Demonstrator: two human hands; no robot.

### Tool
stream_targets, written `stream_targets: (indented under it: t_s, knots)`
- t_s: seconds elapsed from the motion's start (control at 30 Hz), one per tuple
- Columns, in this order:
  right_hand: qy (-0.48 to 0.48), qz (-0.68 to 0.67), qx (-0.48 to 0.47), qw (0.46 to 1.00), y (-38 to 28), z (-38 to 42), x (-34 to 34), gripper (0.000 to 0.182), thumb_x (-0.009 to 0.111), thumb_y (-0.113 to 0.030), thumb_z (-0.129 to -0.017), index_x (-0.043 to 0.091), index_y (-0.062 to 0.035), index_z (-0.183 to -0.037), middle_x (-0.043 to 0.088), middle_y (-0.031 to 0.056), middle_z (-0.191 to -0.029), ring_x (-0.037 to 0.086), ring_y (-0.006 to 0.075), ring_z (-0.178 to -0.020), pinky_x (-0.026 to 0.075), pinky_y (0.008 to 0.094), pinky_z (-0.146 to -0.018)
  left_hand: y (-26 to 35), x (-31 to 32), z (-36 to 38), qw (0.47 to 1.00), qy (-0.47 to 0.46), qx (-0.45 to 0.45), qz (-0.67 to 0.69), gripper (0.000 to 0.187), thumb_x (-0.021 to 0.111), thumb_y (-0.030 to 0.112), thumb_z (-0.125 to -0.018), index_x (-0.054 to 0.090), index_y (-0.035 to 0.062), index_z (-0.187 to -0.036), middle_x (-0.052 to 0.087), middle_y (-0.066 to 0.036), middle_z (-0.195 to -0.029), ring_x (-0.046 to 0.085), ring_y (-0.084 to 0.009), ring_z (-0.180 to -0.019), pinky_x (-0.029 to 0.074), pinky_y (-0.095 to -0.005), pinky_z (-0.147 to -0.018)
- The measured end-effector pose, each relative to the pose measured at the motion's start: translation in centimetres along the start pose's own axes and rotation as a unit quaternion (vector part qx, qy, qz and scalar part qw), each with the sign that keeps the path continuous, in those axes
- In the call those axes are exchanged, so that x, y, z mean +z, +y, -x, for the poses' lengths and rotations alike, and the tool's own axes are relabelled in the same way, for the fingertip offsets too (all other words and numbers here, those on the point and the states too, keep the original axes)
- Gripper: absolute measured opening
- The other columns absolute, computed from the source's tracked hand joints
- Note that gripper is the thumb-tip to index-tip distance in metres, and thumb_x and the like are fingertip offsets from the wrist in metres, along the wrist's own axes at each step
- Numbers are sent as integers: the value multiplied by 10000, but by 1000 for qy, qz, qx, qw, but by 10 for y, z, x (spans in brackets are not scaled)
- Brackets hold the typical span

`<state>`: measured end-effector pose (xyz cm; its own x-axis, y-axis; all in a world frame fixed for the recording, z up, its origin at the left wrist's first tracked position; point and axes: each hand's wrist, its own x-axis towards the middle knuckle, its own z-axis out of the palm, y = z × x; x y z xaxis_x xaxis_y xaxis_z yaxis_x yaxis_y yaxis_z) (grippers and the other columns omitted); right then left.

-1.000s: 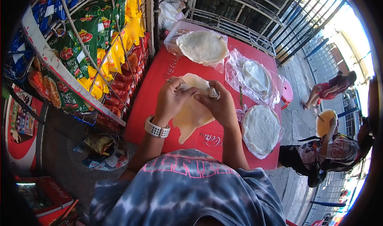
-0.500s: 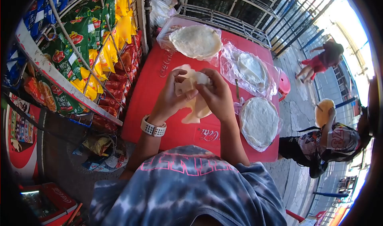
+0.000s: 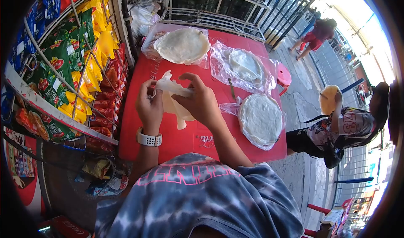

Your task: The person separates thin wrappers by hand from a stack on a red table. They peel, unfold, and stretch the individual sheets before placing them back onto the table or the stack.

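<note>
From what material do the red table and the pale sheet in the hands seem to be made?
Red table: probably plastic, smooth, slightly shiny; even colour, rounded corners. Pale sheet: perhaps thin dough, matte; it droops softly, with uneven edges.

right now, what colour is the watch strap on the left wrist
The watch strap is white with dark dots; it shows best in the head view.

Your shirt (image 3: 160, 208) is tie-dyed slate and white, lettered pink; your watch (image 3: 149, 139) white, dark-dotted. Over the red table (image 3: 176, 144) your sheet (image 3: 179, 110) is cream, the rounds (image 3: 261, 119) off-white. Left of the table, bags (image 3: 61, 47) are green, yellow, red, blue.
</note>
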<state>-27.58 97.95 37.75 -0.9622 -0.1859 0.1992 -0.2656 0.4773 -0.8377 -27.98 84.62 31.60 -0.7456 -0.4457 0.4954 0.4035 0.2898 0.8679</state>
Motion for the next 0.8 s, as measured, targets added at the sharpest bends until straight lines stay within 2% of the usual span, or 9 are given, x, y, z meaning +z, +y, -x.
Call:
stream_targets:
  t_s: [0.13, 0.2, 0.27, 0.37, 0.47, 0.5, 0.6, 0.73, 0.8]
  knots:
    - [94, 14, -114, 989, 26, -8, 5, 195, 654, -122, -709, 587, 9, -838, 589, 105, -727, 578, 158, -664, 454, 283, -604, -17, -1, 6, 999, -2, -19, 34, 173, 533, 132, -824, 545, -14, -916, 544, -50, -701, 521, -108, -630, 414, -241, -571]
    - [131, -7, -73, 989, 28, -10, 3, 220, 629, -175, -722, 577, 4, -840, 575, 144, -753, 577, 293, -681, 453, 321, -605, -15, 1, 6, 995, 33, -51, 77, 185, 526, 158, -834, 546, -14, -900, 546, -47, -700, 517, -103, -633, 413, -237, -577]
    - [129, -70, -33, 989, 32, -12, -1, 241, 601, -205, -766, 563, 13, -859, 568, 140, -745, 578, 228, -654, 442, 298, -592, -7, -8, -2, 971, -27, -183, 152, 240, 506, 230, -850, 542, 0, -910, 554, -27, -765, 517, -90, -692, 416, -228, -605]
    - [45, -182, -4, 982, 29, -19, -6, 222, 526, -206, -836, 534, -13, -943, 550, 35, -760, 507, 82, -676, 413, 224, -618, 19, -4, -8, 871, -66, -313, 373, 306, 528, 304, -831, 516, 26, -959, 547, -16, -852, 516, -77, -751, 421, -223, -637]
    - [-3, -212, -31, 977, 28, -26, -2, 218, 481, -180, -863, 516, -18, -1004, 543, 17, -818, 479, 54, -732, 404, 196, -659, 20, -7, -15, 859, -211, -289, 367, 361, 570, 339, -797, 508, 26, -964, 552, -35, -875, 520, -79, -757, 422, -223, -649]
    - [-28, -213, -24, 976, 27, -28, -2, 222, 476, -173, -864, 510, -19, -1021, 545, 20, -828, 478, 59, -739, 403, 198, -666, 0, 1, -14, 911, -189, -248, 268, 360, 612, 318, -766, 523, 9, -929, 565, -44, -850, 530, -86, -745, 425, -234, -642]
    - [-49, -148, -32, 987, 22, -29, -1, 335, 559, -238, -813, 495, -22, -1060, 567, 60, -868, 521, 98, -775, 426, 238, -684, -8, 6, -14, 958, -211, -131, 141, 290, 636, 253, -751, 542, 17, -890, 573, -34, -802, 534, -88, -710, 426, -243, -601]
    - [-11, 33, -32, 999, 20, -30, -6, 413, 672, -298, -705, 551, -11, -976, 606, 117, -829, 588, 151, -757, 456, 283, -668, -17, -2, -18, 989, -108, -3, -103, 153, 601, 143, -760, 549, 38, -857, 577, -13, -789, 536, -88, -692, 424, -245, -548]
    - [-20, 8, 46, 999, 15, -32, -22, 390, 666, -278, -702, 563, -2, -959, 617, 154, -821, 613, 191, -745, 465, 287, -673, -18, -7, -14, 994, -65, -69, 58, 161, 587, 130, -761, 537, 40, -885, 581, -26, -812, 550, -102, -705, 433, -245, -558]
